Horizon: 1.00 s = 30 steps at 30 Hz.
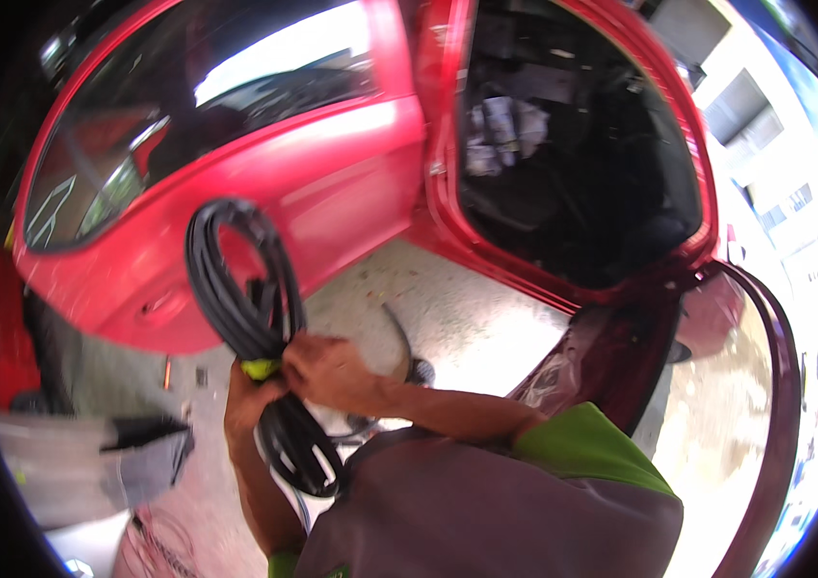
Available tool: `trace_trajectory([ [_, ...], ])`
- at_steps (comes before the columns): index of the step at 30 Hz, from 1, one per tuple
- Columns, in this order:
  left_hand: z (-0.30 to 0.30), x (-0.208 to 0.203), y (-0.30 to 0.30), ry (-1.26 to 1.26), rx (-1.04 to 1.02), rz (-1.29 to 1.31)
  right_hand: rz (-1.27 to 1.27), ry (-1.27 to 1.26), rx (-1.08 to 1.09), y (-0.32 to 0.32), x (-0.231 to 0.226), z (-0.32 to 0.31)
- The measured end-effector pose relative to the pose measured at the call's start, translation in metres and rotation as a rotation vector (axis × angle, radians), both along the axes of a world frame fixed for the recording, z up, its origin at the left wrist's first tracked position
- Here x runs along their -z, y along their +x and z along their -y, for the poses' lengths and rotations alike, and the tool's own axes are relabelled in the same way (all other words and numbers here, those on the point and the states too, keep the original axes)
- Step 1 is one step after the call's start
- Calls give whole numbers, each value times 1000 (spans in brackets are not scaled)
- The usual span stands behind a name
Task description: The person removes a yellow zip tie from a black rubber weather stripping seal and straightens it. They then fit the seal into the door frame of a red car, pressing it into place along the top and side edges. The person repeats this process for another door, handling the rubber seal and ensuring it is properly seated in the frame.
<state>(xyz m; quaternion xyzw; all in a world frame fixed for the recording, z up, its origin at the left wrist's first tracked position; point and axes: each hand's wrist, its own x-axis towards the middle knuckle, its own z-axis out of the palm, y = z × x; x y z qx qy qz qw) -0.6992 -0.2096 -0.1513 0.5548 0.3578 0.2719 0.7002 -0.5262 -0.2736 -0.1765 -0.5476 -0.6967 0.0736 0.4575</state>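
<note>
A long black rubber strip or hose, I cannot tell which, is gathered into an elongated coil (211, 275) in front of the red car door (332, 207). A yellow-green band (260, 368) goes round the coil's narrow middle. My left hand (250, 397) grips the coil from the left, just under the band. My right hand (327, 369) is closed at the same spot from the right, its fingertips pressed against the band and the coil. What lies between those fingertips is partly hidden.
The red car's open rear hatch or door frame (443, 144) shows a dark interior. A curved dark red trim piece (783, 385) stands at the right. A grey panel-like piece (91, 462) lies at lower left, near a reddish cable (158, 539) on the concrete floor (457, 299).
</note>
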Motion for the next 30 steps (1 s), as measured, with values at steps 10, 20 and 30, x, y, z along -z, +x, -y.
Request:
trace_trajectory([
  [10, -18, 67, -35, -66, 190, -106, -109, -406, -179, -21, 51, 11],
  [20, 43, 137, -46, 165, 7, -414, -386, -896, -248, -33, 99, 26],
  [30, 51, 149, -32, 154, -37, -445, -198, -765, -293, -29, 101, 19],
])
